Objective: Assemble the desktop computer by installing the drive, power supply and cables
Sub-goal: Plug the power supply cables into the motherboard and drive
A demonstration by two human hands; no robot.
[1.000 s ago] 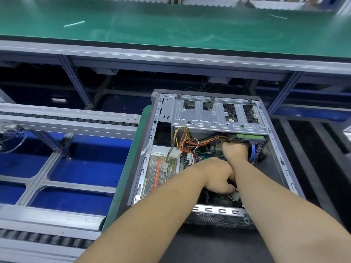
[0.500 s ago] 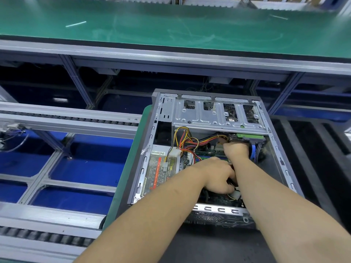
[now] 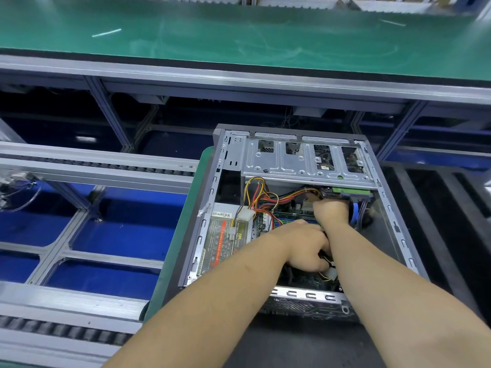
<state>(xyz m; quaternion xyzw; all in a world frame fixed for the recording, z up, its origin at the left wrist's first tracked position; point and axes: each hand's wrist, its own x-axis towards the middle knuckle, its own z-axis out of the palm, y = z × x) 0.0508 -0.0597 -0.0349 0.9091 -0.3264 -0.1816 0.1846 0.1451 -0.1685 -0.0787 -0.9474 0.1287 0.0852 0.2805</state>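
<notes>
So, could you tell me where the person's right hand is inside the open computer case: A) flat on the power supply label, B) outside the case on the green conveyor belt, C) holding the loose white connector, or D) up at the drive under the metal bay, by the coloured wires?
D: the right hand reaches up to the drive under the metal bay, where the coloured wires end.

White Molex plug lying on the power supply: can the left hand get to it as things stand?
Probably yes. The white Molex plug lies uncovered on the power supply, just left of the left hand.
</notes>
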